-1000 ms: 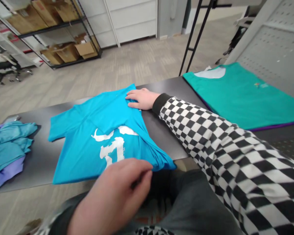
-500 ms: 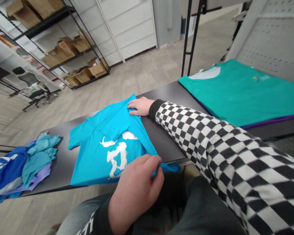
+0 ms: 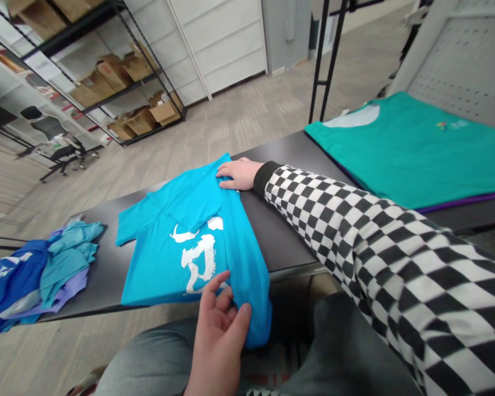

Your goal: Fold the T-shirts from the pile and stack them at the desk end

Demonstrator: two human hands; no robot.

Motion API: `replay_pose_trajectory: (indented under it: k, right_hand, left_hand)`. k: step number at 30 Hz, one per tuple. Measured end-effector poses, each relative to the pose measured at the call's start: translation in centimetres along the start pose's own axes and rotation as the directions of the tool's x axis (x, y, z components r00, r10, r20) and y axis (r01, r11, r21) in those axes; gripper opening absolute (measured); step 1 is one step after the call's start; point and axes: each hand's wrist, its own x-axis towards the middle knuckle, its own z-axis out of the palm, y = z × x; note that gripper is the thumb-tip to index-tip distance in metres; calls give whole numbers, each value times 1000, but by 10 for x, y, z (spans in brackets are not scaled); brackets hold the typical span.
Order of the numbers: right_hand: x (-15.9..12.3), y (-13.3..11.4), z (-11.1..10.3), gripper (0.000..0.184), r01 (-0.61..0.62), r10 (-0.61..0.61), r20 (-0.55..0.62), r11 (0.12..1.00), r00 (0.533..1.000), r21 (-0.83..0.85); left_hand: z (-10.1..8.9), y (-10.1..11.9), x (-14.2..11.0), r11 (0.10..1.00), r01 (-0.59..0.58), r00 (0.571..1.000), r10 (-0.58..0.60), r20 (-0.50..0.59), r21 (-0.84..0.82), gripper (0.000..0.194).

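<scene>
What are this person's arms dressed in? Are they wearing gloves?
The right sleeve has a black-and-white checkerboard pattern and ends in a plain black cuff. The right hand and left hand are both bare, with no gloves. The left sleeve is out of view.

**Your hands, held well apart.**
Your right arm [image 3: 334,231] lies extended, its right hand [image 3: 238,174] flat and palm down; your left hand [image 3: 218,335] sits lower and nearer you, fingers [image 3: 219,286] spread and curled upward.
</scene>
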Motion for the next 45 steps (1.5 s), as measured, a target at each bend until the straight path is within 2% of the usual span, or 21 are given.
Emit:
replay_pose_trajectory:
  k: [3, 5, 7, 9, 12, 14, 15, 18, 21, 24, 28, 31, 35, 37, 38, 41, 43, 45]
  right_hand:
    - [-1, 0, -1, 47, -10, 10, 0, 1000, 1000, -1]
    - [0, 0, -1, 49, -14, 14, -2, 1000, 1000, -3]
    - [0, 0, -1, 51, -9, 9, -2, 1000, 1000, -1]
    - [0, 0, -1, 52, -5, 5, -6, 1000, 1000, 5]
    - [0, -1, -2, 50, -4, 4, -15, 1000, 1000, 10]
    - [-1, -2, -4, 49, -7, 7, -14, 1000, 1000, 5]
    - [-1, -2, -4, 49, -10, 10, -8, 1000, 1000, 0]
    - [-1, -2, -5, 48, -25, 26, 18, 1000, 1000, -11]
    - [0, 1, -2, 47, -59, 59, 10, 998, 998, 5]
    - [3, 5, 1, 52, -102, 102, 5, 994, 995, 37]
    - [7, 8, 1, 52, -150, 148, 43, 988, 988, 45]
    - [7, 11, 0, 51, -144, 143, 30, 989, 989, 31]
    - [5, 16, 1, 52, -148, 148, 12, 988, 989, 37]
    - [4, 17, 1, 55, -158, 157, 14, 987, 987, 44]
    - [4, 17, 1, 57, -160, 159, 15, 986, 987, 45]
    - [2, 18, 1, 62, -170, 169, 30, 985, 985, 34]
    - [2, 21, 2, 63, -173, 172, 34, 985, 984, 21]
    - [1, 26, 3, 63, -145, 145, 26, 989, 989, -1]
  left_hand:
    - [-6, -17, -9, 993, 108, 994, -108, -15, -37, 79]
    - [-12, -24, -9, 982, 187, 982, -186, 43, -24, 58]
    - [-19, -25, -7, 978, 210, 972, -211, 104, 18, 38]
    - [-29, -21, -5, 988, 117, 984, -130, 125, 106, 26]
    - [-45, -14, -5, 958, -163, 984, 139, 113, 237, 18]
    - [-54, -14, -5, 953, -229, 972, 212, 103, 200, 15]
    - [-57, -16, -4, 971, -199, 977, 186, 105, 134, 15]
    - [-55, -27, -1, 993, 6, 983, 16, 184, -119, 31]
    - [-44, -37, 6, 973, 127, 977, -89, 196, -192, 45]
    - [-41, -42, 14, 987, 149, 970, -134, 201, -61, 48]
    - [-58, -48, 22, 988, 7, 971, -45, 237, 157, 51]
    - [-68, -48, 32, 947, -71, 971, -7, 241, 313, 57]
    - [-62, -40, 49, 870, -133, 903, -91, 420, 476, 51]
    - [-61, -37, 57, 805, -226, 872, -83, 482, 548, 43]
    - [-63, -37, 60, 739, -276, 864, -89, 495, 614, 40]
    - [-81, -43, 71, 410, -398, 839, -198, 506, 820, 31]
    - [-97, -50, 78, 206, -438, 831, -278, 481, 875, 31]
    - [-108, -54, 83, 124, -444, 847, -265, 460, 888, 31]
